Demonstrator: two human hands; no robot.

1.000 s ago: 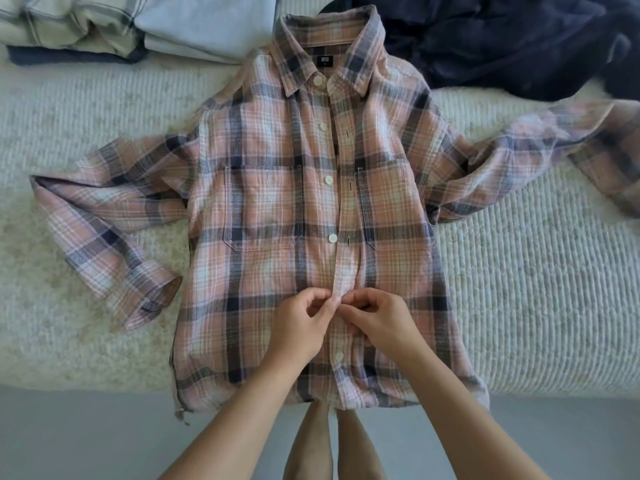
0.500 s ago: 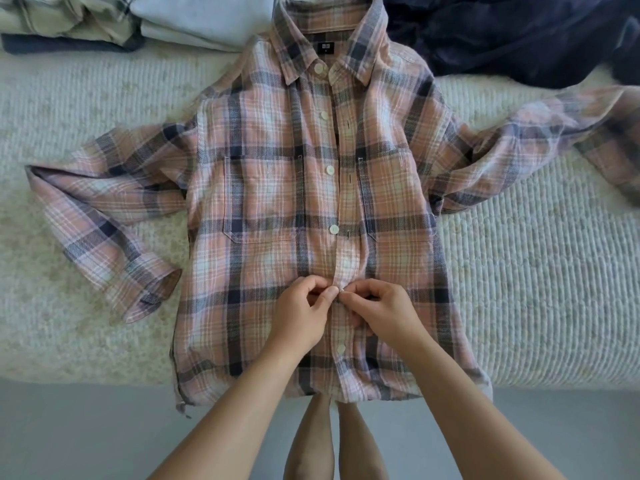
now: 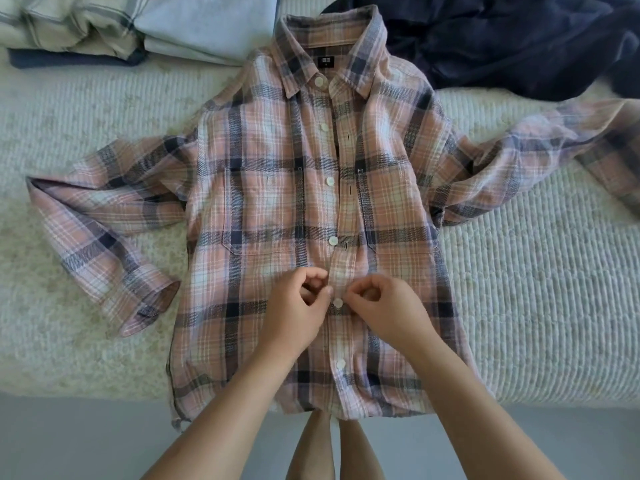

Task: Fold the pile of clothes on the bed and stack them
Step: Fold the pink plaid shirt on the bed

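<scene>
A pink and navy plaid shirt (image 3: pixel 263 202) lies front up on the bed, collar at the far side, both sleeves spread out. Its hem hangs slightly over the near bed edge. My left hand (image 3: pixel 294 313) and my right hand (image 3: pixel 388 310) rest on the lower front placket, fingers curled and pinching the fabric on either side of a white button (image 3: pixel 337 302). That button shows between my fingertips. The buttons above it sit beside open buttonholes; one button below appears fastened.
Folded pale clothes (image 3: pixel 138 26) sit stacked at the far left. A crumpled navy garment (image 3: pixel 519 43) lies at the far right, touching the shirt's collar and right sleeve. The bed's ribbed white cover (image 3: pixel 536 306) spreads on both sides. Grey floor (image 3: pixel 69 445) and my legs are below.
My fingertips have drawn slightly apart, and the white button now shows between them. The view shifted a little; the shirt itself has not moved.
</scene>
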